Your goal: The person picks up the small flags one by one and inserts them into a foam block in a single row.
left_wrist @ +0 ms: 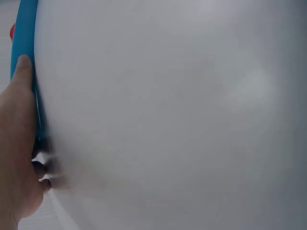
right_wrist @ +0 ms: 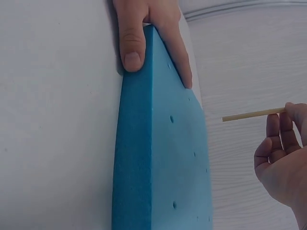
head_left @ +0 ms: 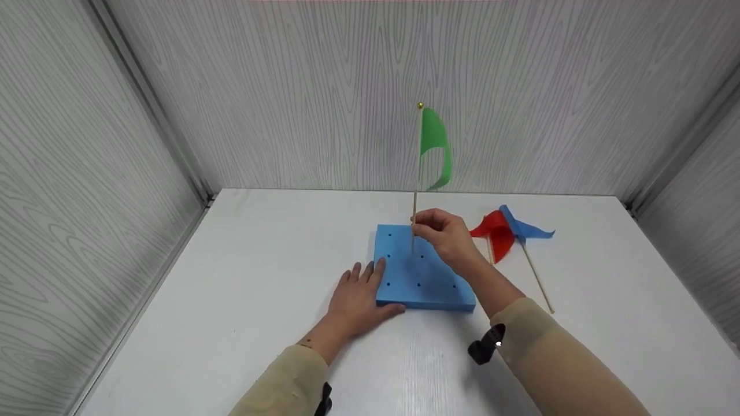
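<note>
A blue foam block [head_left: 403, 296] with several small holes in its top lies on the white table. Spread along its near left corner, my left hand [head_left: 359, 300] touches the side with the thumb at the front face [right_wrist: 132, 143] and a finger by the left edge. My right hand [head_left: 448, 237] pinches the thin wooden stick of a green flag [head_left: 433, 130] between thumb and fingers. The flag stands upright over the block, a gold bead at its top. In the right wrist view the stick's lower end [right_wrist: 230, 118] is apart from the foam.
Right of the block lie a red flag [head_left: 498, 231] and a blue flag [head_left: 535, 230], overlapping, the blue one's stick [head_left: 539, 277] pointing toward me. Grey wood-grain panels [head_left: 324, 92] enclose the white table [head_left: 272, 248] at the back and sides.
</note>
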`<state>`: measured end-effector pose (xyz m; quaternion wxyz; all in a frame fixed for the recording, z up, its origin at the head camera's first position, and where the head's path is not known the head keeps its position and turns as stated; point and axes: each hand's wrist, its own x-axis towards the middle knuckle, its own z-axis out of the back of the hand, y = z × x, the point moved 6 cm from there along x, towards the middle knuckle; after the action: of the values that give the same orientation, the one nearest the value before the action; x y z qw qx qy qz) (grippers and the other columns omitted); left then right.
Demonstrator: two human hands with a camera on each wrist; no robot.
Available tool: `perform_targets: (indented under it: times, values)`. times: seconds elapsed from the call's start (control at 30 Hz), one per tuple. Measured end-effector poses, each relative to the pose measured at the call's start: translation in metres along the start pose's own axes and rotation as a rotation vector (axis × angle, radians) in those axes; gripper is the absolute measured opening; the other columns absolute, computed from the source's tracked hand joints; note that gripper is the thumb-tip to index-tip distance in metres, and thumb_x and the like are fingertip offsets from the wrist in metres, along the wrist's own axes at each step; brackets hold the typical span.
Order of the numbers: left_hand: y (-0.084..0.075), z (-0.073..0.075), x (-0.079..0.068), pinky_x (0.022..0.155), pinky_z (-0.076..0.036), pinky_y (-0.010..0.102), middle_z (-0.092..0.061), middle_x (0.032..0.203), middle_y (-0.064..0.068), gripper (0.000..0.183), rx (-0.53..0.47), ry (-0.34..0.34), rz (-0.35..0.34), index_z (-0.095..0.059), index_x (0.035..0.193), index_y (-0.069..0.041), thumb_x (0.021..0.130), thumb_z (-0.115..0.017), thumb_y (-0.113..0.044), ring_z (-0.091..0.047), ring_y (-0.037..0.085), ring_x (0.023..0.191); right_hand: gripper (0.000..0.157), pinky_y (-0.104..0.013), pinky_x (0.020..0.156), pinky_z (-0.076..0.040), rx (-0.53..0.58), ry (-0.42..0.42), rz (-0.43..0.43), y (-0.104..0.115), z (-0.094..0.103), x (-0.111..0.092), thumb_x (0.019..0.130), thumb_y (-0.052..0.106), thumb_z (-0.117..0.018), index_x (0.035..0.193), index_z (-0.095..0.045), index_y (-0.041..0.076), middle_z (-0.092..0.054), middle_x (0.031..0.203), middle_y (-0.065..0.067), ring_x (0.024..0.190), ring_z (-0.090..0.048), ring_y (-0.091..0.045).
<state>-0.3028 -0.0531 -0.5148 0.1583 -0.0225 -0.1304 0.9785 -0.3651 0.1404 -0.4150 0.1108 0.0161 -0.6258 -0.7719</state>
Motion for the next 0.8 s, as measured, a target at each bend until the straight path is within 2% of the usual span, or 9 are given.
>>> perform_targets:
  times: [0.1,0.3,0.5,0.8]
  values:
    - [-0.001,0.001,-0.001,0.128,-0.022,0.055,-0.031,0.172,0.015,0.111,0.004,-0.001,0.000,-0.014,0.172,-0.015,0.093,-0.052,-0.083,-0.023,0.042,0.159,0.020,-0.049,0.107,-0.053,0.000,0.009,0.003,-0.004,-0.011,0.006,0.105,0.017,-0.070,0.124,-0.074,0.011,-0.072,0.117,-0.009,0.114,-0.067,-0.035]
    - [-0.002,0.001,-0.003,0.128,-0.022,0.055,-0.030,0.172,0.015,0.110,0.008,-0.003,-0.003,-0.015,0.172,-0.015,0.093,-0.051,-0.083,-0.023,0.041,0.159,0.022,-0.040,0.105,-0.054,0.005,0.011,0.017,-0.012,-0.025,0.013,0.105,0.015,-0.069,0.125,-0.072,0.005,-0.073,0.118,-0.010,0.112,-0.067,-0.030]
    - [-0.002,0.000,-0.004,0.127,-0.024,0.055,-0.031,0.172,0.015,0.111,0.028,-0.010,-0.015,-0.015,0.172,-0.015,0.093,-0.049,-0.085,-0.025,0.041,0.159,0.018,-0.033,0.102,-0.055,0.046,0.008,0.021,-0.018,-0.034,0.017,0.104,0.009,-0.069,0.121,-0.074,0.005,-0.073,0.118,-0.011,0.109,-0.066,-0.023]
    - [-0.001,0.001,-0.006,0.127,-0.025,0.055,-0.031,0.172,0.015,0.111,0.043,-0.018,-0.009,-0.016,0.172,-0.014,0.093,-0.047,-0.086,-0.026,0.041,0.158,0.019,-0.034,0.099,-0.055,0.054,0.018,0.021,-0.021,-0.046,0.021,0.104,0.008,-0.069,0.122,-0.073,0.003,-0.073,0.116,-0.010,0.109,-0.066,-0.023]
